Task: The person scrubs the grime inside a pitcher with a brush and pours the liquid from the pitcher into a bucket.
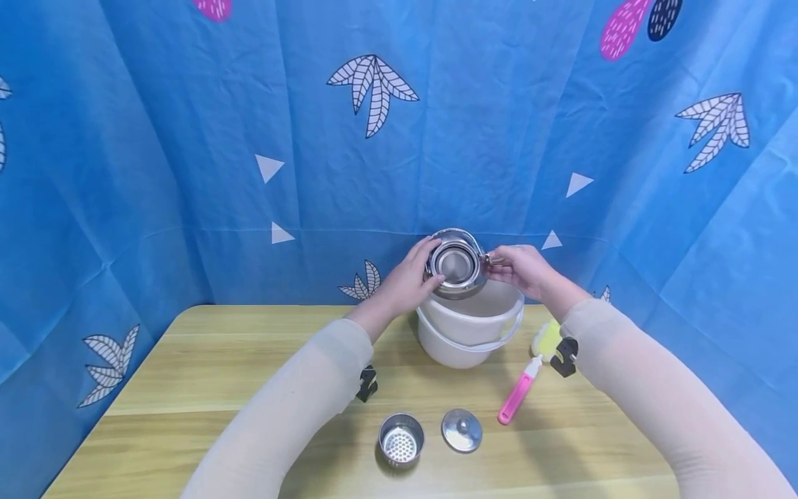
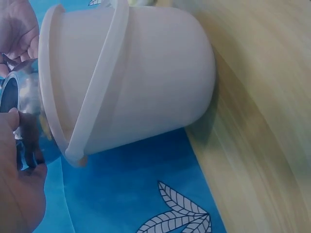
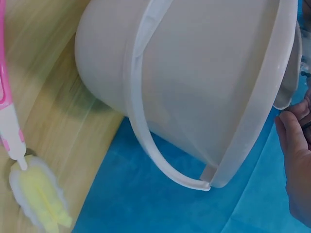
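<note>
A shiny stainless-steel teapot (image 1: 457, 267), lidless, is held above the white bucket (image 1: 454, 350), its round mouth facing me. My left hand (image 1: 405, 281) grips the pot's left side, thumb by the mouth and fingers over the body. On the other side, my right hand (image 1: 522, 269) pinches a part jutting from the pot; whether handle or spout, I cannot tell. In the left wrist view the pot's body (image 2: 30, 92) is at the bucket's rim. A perforated metal strainer cup (image 1: 401, 440) and a round metal lid (image 1: 462, 430) lie on the table nearer to me.
A sponge brush with a pink handle (image 1: 519, 398) and yellow head (image 3: 41, 194) lies right of the bucket. The bucket's white carrying handle (image 1: 492, 344) hangs down in front. Behind the wooden table (image 1: 249, 353) hangs a blue patterned curtain (image 1: 349, 187).
</note>
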Demonstrator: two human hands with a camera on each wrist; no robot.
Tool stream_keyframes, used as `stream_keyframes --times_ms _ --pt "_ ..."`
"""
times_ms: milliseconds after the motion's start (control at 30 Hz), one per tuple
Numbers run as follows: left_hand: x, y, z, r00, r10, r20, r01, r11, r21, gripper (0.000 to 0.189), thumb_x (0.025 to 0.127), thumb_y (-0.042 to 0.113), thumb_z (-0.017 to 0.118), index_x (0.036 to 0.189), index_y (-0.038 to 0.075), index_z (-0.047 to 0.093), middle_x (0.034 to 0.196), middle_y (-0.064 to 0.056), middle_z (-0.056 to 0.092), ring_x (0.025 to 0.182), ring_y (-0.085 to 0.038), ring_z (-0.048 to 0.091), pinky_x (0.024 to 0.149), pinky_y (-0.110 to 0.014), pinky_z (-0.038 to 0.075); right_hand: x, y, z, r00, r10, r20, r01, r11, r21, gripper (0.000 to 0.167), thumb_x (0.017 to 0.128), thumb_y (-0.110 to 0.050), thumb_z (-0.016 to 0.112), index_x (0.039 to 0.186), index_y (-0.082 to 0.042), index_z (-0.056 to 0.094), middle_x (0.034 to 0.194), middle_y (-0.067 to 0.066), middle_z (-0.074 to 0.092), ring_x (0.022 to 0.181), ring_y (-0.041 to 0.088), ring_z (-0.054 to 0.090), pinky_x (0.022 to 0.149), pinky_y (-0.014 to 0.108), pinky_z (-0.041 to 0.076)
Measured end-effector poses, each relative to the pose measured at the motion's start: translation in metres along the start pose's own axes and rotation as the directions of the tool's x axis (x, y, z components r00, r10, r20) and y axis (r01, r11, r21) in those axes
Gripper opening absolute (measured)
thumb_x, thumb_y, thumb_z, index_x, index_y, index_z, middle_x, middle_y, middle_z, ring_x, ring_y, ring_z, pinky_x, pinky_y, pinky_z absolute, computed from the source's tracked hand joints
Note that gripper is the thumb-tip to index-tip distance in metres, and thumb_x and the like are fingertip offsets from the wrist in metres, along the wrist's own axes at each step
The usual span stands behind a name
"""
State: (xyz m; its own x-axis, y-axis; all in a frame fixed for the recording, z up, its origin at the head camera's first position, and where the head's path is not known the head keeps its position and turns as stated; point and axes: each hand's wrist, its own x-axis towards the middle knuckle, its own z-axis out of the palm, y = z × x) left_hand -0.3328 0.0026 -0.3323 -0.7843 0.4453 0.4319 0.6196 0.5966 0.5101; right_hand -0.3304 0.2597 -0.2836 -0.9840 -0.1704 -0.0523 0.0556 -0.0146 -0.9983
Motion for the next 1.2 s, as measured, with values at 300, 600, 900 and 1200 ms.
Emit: stream_keyframes --times_ms 300,600,900,1200 --pt "0.000 0.002 0.000 1.000 -0.001 -0.020 0.001 1.000 -0.009 0.074 0.099 0.026 0.064 0.160 0.024 0.022 0.167 -0.006 0.016 0.144 -0.032 0.035 0.117 -0.048 0.032 0.001 0.005 -0.002 0.997 -0.069 0.032 0.069 0.998 -0.007 0.009 0.100 -0.002 0.057 0.100 -0.003 0.066 0.086 0.002 0.074 0.084 0.013 0.073 0.086 0.028 0.058" --pt "0.001 0.002 0.000 0.999 0.022 -0.035 -0.022 1.000 0.002 0.074 0.098 0.022 0.067 0.159 0.022 0.025 0.166 -0.004 0.018 0.143 -0.032 0.038 0.116 -0.046 0.034 -0.002 0.010 -0.002 0.991 -0.133 0.019 0.134 0.989 -0.066 0.021 0.100 -0.006 0.060 0.117 0.007 0.055 0.090 -0.002 0.072 0.088 0.009 0.071 0.088 0.026 0.057" --pt "0.000 0.003 0.001 0.998 0.036 -0.051 -0.036 0.999 0.002 0.075 0.097 0.020 0.068 0.159 0.021 0.026 0.166 -0.003 0.017 0.143 -0.032 0.037 0.116 -0.047 0.034 -0.006 0.017 0.000 0.977 -0.215 0.013 0.215 0.969 -0.124 0.035 0.101 -0.005 0.058 0.129 0.014 0.049 0.097 -0.004 0.070 0.092 0.006 0.069 0.091 0.025 0.055" --pt "0.000 0.003 0.003 0.994 0.073 -0.087 -0.070 0.997 0.032 0.073 0.096 0.018 0.069 0.157 0.020 0.029 0.166 -0.003 0.020 0.142 -0.032 0.040 0.115 -0.046 0.036 -0.012 0.017 0.000 0.962 -0.273 0.023 0.274 0.954 -0.120 0.045 0.101 -0.005 0.057 0.137 0.019 0.042 0.097 -0.003 0.071 0.092 0.006 0.070 0.091 0.024 0.055"
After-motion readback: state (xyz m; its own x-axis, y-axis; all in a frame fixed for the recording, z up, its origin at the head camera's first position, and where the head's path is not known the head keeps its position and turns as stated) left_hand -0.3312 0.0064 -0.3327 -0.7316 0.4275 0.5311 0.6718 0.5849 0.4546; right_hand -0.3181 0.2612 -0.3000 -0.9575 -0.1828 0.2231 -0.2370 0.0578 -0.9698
